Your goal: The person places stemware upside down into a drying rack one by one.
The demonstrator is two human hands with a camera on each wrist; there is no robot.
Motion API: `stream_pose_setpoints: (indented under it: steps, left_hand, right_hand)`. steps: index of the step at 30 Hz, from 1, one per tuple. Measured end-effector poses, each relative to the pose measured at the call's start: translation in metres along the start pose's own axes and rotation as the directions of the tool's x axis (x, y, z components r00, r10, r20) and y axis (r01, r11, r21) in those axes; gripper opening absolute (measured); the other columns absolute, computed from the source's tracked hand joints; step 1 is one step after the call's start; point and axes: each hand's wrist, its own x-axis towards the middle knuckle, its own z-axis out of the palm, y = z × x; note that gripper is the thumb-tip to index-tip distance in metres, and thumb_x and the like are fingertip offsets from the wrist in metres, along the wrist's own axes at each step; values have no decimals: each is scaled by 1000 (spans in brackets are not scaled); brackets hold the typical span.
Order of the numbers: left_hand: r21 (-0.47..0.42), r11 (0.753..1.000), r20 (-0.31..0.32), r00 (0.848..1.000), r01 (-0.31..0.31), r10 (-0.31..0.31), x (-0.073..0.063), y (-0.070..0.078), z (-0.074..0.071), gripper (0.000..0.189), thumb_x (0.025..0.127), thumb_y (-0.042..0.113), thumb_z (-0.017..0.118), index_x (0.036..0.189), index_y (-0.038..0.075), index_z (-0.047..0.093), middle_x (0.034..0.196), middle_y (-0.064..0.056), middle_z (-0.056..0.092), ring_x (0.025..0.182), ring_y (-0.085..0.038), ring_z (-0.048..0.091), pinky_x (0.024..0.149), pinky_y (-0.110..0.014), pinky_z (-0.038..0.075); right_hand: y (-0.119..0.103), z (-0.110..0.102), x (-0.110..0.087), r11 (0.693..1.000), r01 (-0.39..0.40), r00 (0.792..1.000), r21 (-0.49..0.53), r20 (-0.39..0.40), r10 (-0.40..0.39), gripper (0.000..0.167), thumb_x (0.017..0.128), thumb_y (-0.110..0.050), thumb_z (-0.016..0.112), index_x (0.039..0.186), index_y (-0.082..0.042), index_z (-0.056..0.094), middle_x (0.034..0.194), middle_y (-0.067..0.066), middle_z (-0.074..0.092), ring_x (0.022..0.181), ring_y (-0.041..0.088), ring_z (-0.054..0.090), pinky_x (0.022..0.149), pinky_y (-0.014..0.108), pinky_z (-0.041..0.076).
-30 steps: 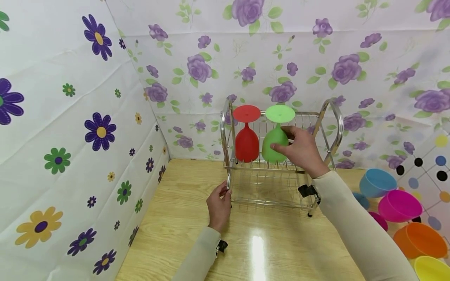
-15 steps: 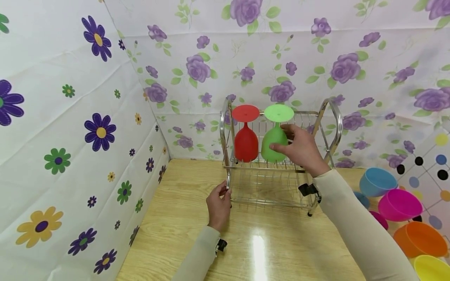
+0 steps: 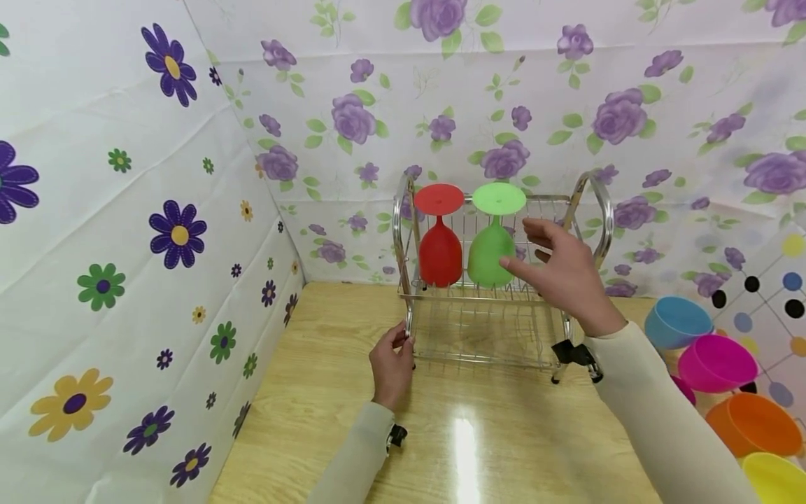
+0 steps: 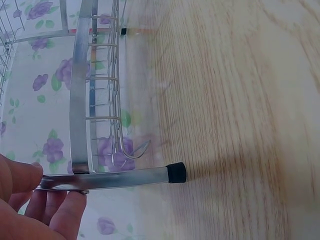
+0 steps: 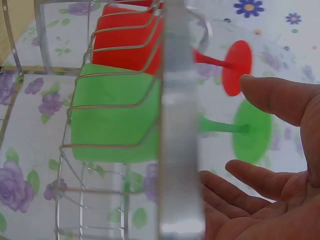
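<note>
A red goblet (image 3: 441, 255) and a green goblet (image 3: 491, 257) stand upside down, side by side, in the upper tier of a metal dish rack (image 3: 469, 299). My right hand (image 3: 567, 273) is just right of the green goblet, fingers spread apart and holding nothing; the thumb tip overlaps the bowl's edge in the head view. In the right wrist view both goblets (image 5: 117, 115) show behind the rack's wires. My left hand (image 3: 392, 367) grips the rack's front left leg; in the left wrist view its fingers (image 4: 67, 212) pinch the metal tube (image 4: 115, 180) above a black foot.
At the right, several coloured cups lie on the wooden table (image 3: 327, 336): a blue cup (image 3: 676, 322), a pink cup (image 3: 718, 364), an orange cup (image 3: 752, 423) and a yellow cup (image 3: 774, 479). Flowered cloth (image 3: 352, 70) hangs behind the rack and along the left side.
My right hand has let go of the green goblet and moved right, its fingers opening. Both goblets stay in place in the rack, and my left hand keeps its hold on the leg.
</note>
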Motion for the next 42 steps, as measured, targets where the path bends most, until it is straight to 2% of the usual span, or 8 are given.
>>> stream_pose_setpoints:
  steps: [6,12,16,23,27,34,38,42]
  left_hand:
    - [5,1000,2,1000,20,-20,1,1,-1,41,96,-1,75,136,10,72,109,-11,76,100,-26,75,80,-26,66]
    - [5,999,5,999,38,-38,-1,1,-2,41,97,0,74,136,11,72,110,-9,76,100,-25,74,80,-29,67]
    - [13,999,10,1000,30,-30,-1,-1,-3,41,98,1,74,137,12,72,110,-9,76,101,-25,74,79,-29,67]
    - [-10,1000,6,1000,16,-16,1,-4,0,40,97,1,74,136,12,72,111,-9,75,102,-25,74,83,-27,66]
    - [-1,1000,2,1000,2,-2,2,-5,2,41,97,1,75,136,12,72,111,-10,76,101,-24,74,84,-28,66]
    - [13,1000,-15,1000,-3,3,-1,-4,2,41,97,1,76,136,11,72,111,-11,77,100,-25,75,83,-29,67]
    - [3,1000,-26,1000,0,0,-3,-3,2,41,97,1,76,136,12,73,111,-12,77,100,-27,75,83,-30,67]
    - [-3,1000,-35,999,4,-4,-6,-4,2,43,96,1,76,137,14,73,111,-11,76,100,-26,75,83,-30,67]
  right_hand:
    - [1,-14,-30,1000,17,998,24,-54,-16,84,95,-48,79,163,-17,42,163,11,47,149,36,48,118,52,49]
    - [6,-28,-69,999,33,992,3,-126,-32,77,94,-39,82,160,-21,47,160,5,52,144,30,53,103,4,47]
    - [18,-29,-95,998,55,982,-10,-182,-56,76,94,-29,83,160,-17,48,160,9,51,141,35,53,97,-4,41]
    - [48,-21,-138,999,15,949,-34,-315,-24,71,92,-21,86,156,-18,55,151,12,59,121,-21,50,96,-3,42]
    - [66,-19,-163,991,-133,922,-11,-368,119,70,93,-26,85,156,-26,54,152,7,59,114,-25,51,91,-4,43]
    - [97,-17,-195,888,-459,792,30,-440,424,74,92,-40,84,158,-27,53,156,5,58,126,2,63,88,-5,43]
    - [113,-14,-208,810,-581,680,76,-501,535,72,93,-42,81,158,-28,53,158,6,56,142,31,57,109,12,44]
    - [130,-10,-226,774,-614,558,157,-608,565,69,97,-39,78,158,-20,52,161,9,53,148,35,51,125,36,38]
